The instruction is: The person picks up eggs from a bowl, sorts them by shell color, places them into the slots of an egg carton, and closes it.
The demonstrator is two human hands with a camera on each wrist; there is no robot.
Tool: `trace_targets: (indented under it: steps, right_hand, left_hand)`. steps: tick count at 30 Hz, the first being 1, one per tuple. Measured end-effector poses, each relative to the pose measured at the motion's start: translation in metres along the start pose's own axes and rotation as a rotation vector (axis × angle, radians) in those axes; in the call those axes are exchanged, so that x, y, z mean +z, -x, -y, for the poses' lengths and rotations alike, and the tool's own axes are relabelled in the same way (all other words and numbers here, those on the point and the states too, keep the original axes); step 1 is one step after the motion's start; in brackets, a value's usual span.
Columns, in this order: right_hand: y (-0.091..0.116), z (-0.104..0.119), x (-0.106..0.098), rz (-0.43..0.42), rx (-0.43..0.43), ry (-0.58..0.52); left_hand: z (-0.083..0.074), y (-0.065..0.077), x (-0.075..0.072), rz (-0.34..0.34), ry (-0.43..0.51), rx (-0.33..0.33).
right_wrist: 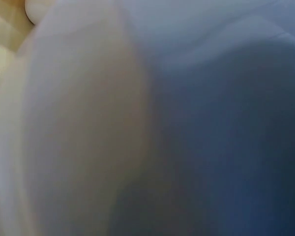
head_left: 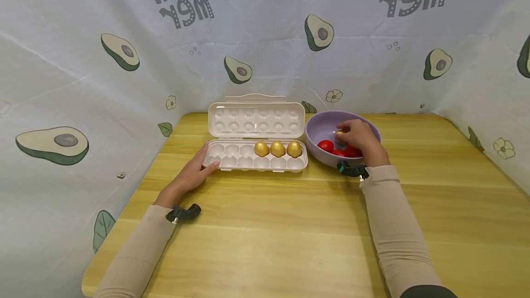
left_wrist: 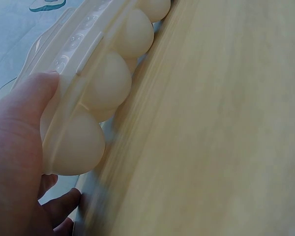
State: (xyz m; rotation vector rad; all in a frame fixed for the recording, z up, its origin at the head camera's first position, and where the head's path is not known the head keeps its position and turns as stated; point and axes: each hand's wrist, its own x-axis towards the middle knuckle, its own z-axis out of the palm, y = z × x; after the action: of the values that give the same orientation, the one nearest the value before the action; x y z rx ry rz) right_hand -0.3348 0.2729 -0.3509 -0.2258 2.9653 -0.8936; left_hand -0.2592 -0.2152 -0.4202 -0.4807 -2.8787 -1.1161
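A pale plastic egg carton lies on the table with its lid raised at the back. Three gold eggs sit in the right half of its back row. My left hand holds the carton's left end, thumb on the front rim; in the left wrist view the other fingers are partly hidden behind it. My right hand reaches into a purple bowl and pinches a gold egg, partly covered by the fingers. Red eggs lie in the bowl below. The right wrist view is blurred.
The wooden table carries the carton and, at its right, the bowl. A white cloth printed with avocados hangs behind and at both sides. Dark wrist mounts sit on both wrists.
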Motion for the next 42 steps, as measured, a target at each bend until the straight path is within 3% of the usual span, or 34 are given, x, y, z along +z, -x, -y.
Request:
trace_targets:
  steps: [30,42]
  right_hand:
    - [0.0006,0.0053,0.0044,0.100,-0.010,0.053]
    - [-0.0012,0.0040,0.0057,0.084,-0.051,0.082]
  left_hand:
    - [0.0001,-0.0002,0.0006,0.008,-0.001,-0.024]
    - [-0.0002,-0.0004,0.0003,0.007,0.003,-0.013]
